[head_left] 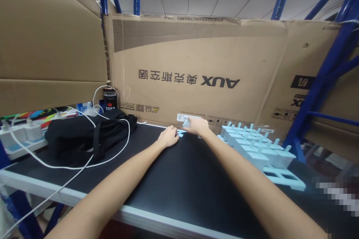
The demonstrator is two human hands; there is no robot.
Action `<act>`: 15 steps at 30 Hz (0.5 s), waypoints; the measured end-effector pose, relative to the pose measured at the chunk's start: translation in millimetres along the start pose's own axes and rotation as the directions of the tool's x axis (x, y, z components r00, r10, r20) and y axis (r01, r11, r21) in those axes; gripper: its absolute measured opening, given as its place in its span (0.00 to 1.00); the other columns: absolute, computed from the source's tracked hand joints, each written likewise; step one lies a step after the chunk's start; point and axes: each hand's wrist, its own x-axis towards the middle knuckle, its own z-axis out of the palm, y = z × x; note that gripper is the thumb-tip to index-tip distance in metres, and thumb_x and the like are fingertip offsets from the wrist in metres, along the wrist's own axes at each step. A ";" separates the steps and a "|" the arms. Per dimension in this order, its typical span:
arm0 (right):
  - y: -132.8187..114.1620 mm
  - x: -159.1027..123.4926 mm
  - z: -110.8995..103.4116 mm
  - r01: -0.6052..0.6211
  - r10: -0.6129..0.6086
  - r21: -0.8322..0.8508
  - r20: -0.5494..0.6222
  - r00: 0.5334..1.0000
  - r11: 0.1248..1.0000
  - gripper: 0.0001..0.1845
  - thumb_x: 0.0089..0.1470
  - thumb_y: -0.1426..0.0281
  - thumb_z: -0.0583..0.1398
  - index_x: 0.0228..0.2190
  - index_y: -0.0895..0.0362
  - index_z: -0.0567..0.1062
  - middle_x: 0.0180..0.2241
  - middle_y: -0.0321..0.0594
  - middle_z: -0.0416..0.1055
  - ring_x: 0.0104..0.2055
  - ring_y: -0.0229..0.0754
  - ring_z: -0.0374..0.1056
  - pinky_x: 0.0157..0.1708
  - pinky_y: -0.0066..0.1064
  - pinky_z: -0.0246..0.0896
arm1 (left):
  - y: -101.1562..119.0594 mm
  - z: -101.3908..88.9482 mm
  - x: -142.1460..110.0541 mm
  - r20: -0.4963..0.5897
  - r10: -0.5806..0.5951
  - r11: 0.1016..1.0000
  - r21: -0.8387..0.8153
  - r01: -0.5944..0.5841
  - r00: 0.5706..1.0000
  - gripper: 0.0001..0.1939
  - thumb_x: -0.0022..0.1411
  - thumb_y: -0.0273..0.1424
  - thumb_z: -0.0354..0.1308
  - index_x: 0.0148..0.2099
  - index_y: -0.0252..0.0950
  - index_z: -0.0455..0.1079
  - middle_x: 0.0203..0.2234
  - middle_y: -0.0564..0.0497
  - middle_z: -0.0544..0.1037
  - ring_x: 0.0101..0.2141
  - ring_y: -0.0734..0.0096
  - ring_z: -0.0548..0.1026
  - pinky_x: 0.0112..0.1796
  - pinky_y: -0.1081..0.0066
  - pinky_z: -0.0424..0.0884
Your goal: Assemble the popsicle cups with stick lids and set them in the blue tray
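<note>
Both my arms reach far across a black table top toward a big cardboard box standing at its back edge. My left hand rests curled on the table, its fingertips touching a small pale blue plastic piece. My right hand is closed in a pinch on another small pale blue piece, lifted just above the table. To the right of my right hand stands a pale blue plastic rack filled with several pale blue pieces that stick up in rows.
A black bag lies at the left with a white cable looped over it. A white power strip with chargers and a dark jar sit behind it. Blue shelving posts stand at the right.
</note>
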 end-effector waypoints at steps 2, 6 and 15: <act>2.3 2.6 -2.8 -0.003 0.003 -0.012 0.003 1.000 1.000 0.37 0.49 0.42 0.56 0.54 0.50 0.69 0.49 0.50 0.74 0.51 0.57 0.70 0.46 0.45 0.63 | -1.8 0.2 0.6 -0.003 -0.006 1.000 -0.018 0.006 1.000 0.06 0.62 0.34 0.51 0.39 0.39 0.69 0.43 0.47 0.73 0.49 0.60 0.71 0.48 0.65 0.68; 2.2 5.0 -4.8 0.003 -0.001 -0.042 0.039 0.999 0.999 0.37 0.49 0.41 0.55 0.54 0.48 0.69 0.51 0.49 0.73 0.53 0.58 0.68 0.47 0.46 0.62 | -4.8 -0.1 2.1 -0.017 -0.024 0.999 -0.048 0.023 1.000 0.07 0.62 0.31 0.51 0.38 0.39 0.70 0.42 0.47 0.74 0.47 0.62 0.73 0.48 0.66 0.68; 27.4 -7.8 -9.1 0.067 -0.061 -0.008 0.302 0.951 0.998 0.44 0.49 0.53 0.60 0.62 0.63 0.58 0.61 0.63 0.57 0.55 0.58 0.66 0.51 0.43 0.61 | -7.7 -0.8 0.6 -0.038 -0.060 0.995 -0.076 0.057 0.997 0.12 0.61 0.33 0.54 0.47 0.41 0.63 0.46 0.48 0.71 0.48 0.63 0.71 0.47 0.66 0.68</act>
